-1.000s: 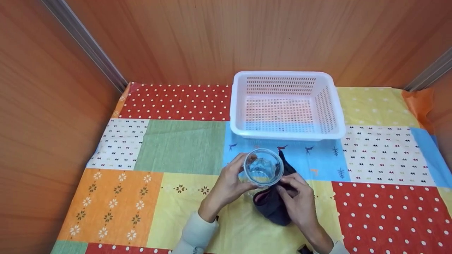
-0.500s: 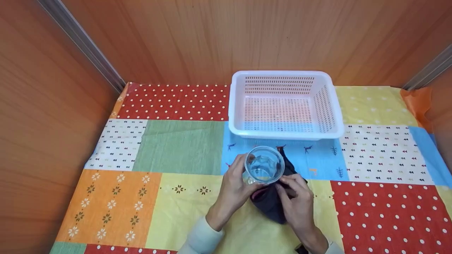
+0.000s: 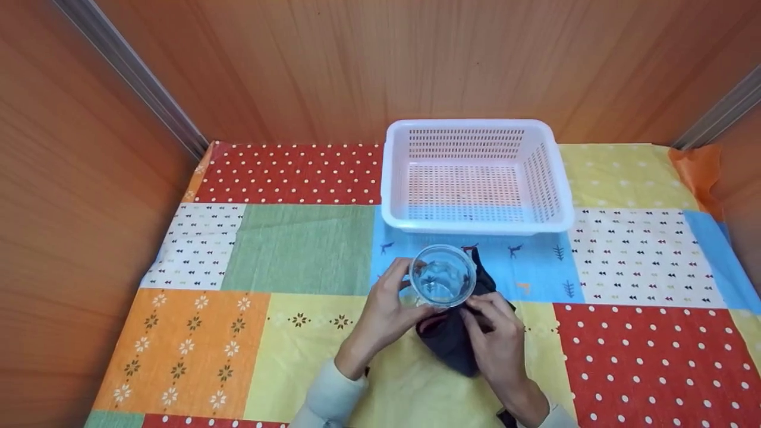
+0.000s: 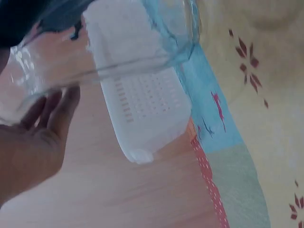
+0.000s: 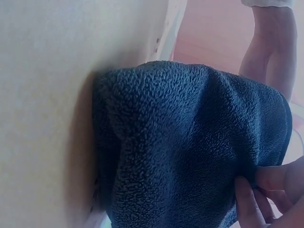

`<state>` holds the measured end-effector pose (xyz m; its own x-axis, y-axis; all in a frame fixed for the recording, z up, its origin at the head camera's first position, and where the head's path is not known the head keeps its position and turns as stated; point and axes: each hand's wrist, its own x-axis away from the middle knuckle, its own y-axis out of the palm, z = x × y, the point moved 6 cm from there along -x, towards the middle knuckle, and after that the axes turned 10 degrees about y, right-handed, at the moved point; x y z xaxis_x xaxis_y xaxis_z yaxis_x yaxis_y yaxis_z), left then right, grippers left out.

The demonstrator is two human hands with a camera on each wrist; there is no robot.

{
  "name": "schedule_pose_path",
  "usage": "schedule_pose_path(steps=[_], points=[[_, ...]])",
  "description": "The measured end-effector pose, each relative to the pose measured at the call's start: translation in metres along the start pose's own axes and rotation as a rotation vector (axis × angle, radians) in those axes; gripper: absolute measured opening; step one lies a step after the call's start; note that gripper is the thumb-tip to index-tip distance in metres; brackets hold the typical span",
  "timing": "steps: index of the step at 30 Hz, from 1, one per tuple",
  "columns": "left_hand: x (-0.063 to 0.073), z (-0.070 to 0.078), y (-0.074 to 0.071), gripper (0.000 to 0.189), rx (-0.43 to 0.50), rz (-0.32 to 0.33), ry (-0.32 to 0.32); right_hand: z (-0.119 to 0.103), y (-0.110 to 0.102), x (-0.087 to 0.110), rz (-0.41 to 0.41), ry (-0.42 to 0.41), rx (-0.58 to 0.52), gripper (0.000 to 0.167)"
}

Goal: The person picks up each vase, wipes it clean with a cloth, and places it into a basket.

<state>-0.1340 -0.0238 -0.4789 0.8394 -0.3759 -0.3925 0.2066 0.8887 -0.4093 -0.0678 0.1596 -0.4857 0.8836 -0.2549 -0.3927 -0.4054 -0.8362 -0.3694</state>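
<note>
A clear round glass jar [image 3: 443, 279] is held up over the cloth-covered table, its open mouth facing the head camera. My left hand [image 3: 383, 312] grips it from the left, thumb near the rim and fingers round the far side. In the left wrist view the clear wall of the jar [image 4: 183, 47] fills the top. With thumb and fingers my right hand [image 3: 499, 339] pinches a dark towel [image 3: 455, 348] right at the jar's near right rim. Its fuzzy pile shows in the right wrist view, the folds hanging below the fingers [image 5: 247, 204].
Behind the hands, against the wooden back panel [image 3: 333, 71], stands a white perforated plastic basket [image 3: 475, 227] with nothing in it. A patchwork tablecloth [image 3: 309, 249] covers the table, and wooden panels rise at left and right.
Both hands keep nearly the same hold. The jar tips slightly and comes back, and the towel's hanging part shifts a little left. The whole head view drifts slightly.
</note>
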Motion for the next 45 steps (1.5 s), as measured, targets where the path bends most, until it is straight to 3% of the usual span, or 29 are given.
schedule_pose_path(steps=[4, 7, 14, 22, 31, 41, 45], points=[[-0.002, -0.007, -0.003, 0.064, 0.162, -0.12, -0.055, 0.004, 0.001, 0.001, 0.003, 0.002, 0.033, 0.029], [-0.004, -0.01, -0.003, 0.065, 0.197, -0.149, -0.067, 0.007, 0.002, 0.002, -0.006, 0.009, 0.05, 0.029], [-0.004, -0.006, -0.004, 0.064, 0.042, -0.091, -0.04, 0.012, 0.0, 0.0, -0.04, 0.029, 0.013, 0.03], [0.0, -0.001, 0.0, 0.065, 0.006, -0.037, -0.018, 0.005, -0.004, -0.007, -0.08, 0.12, -0.119, 0.025], [0.001, 0.003, 0.001, 0.07, -0.089, 0.042, 0.028, -0.002, -0.004, -0.019, -0.085, 0.126, -0.173, 0.023], [-0.001, 0.004, 0.001, 0.073, -0.1, 0.03, 0.037, 0.009, -0.002, -0.018, -0.145, 0.118, -0.095, 0.029], [-0.002, 0.001, 0.0, 0.073, -0.113, -0.005, 0.035, 0.019, 0.002, -0.016, -0.167, 0.119, -0.073, 0.029]])
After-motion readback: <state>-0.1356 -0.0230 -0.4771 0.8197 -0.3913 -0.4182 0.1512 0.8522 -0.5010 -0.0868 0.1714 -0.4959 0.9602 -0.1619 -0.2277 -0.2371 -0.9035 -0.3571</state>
